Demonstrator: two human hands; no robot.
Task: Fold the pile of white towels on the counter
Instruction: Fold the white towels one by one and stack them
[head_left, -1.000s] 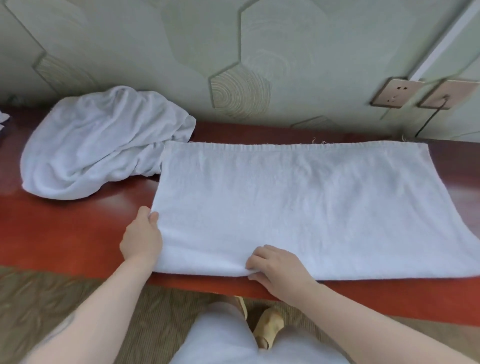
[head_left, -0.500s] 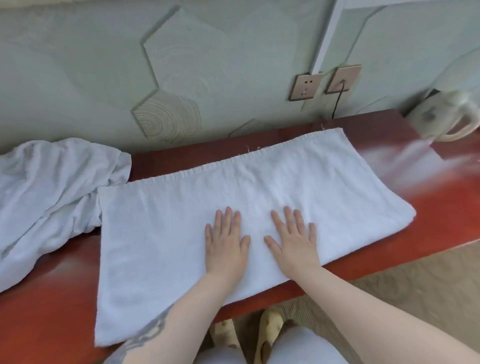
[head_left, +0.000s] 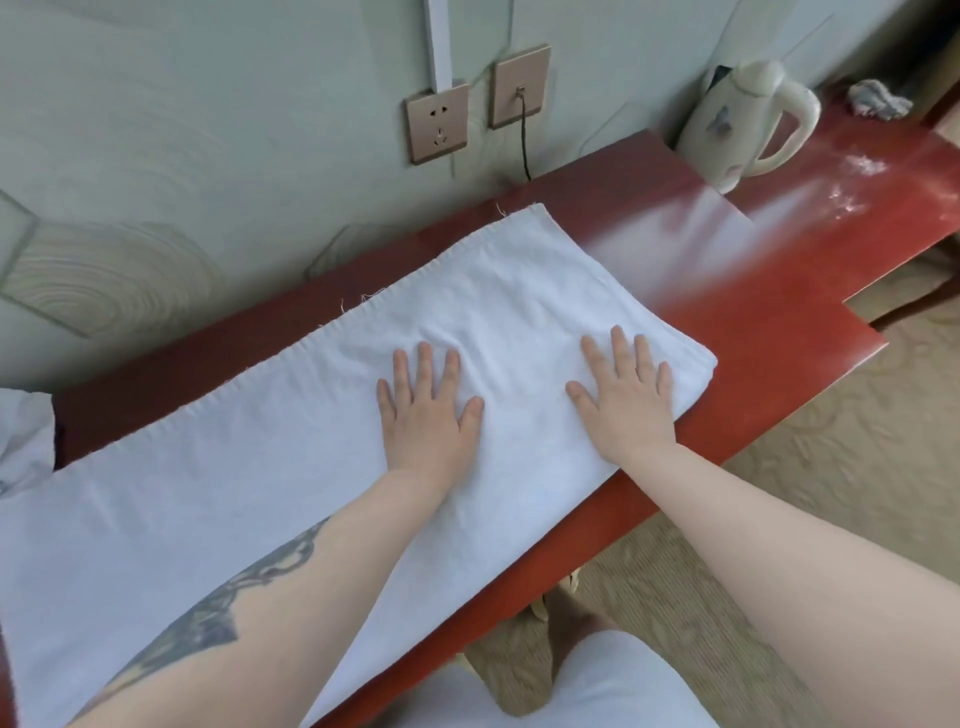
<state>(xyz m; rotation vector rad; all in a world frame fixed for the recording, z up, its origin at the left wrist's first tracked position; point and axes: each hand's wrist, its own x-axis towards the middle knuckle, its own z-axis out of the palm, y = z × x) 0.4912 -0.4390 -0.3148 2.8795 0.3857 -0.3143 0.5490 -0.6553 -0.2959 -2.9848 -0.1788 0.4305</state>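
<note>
Both flat palms, left hand (head_left: 427, 415) and right hand (head_left: 623, 397), gripping nothing, press the white terry towel (head_left: 291, 467); it overhangs the glossy red tabletop (head_left: 779, 332) (slippery-looking), so smoothing might drag it off.

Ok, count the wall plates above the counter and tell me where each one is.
2. The empty power socket is on the wall left of the other plate, which sits slightly higher and has a black cable plugged in. More may lie outside the view.

Matt terry-cloth towel (head_left: 291, 467) on a glossy red wooden counter (head_left: 753, 332).
</note>
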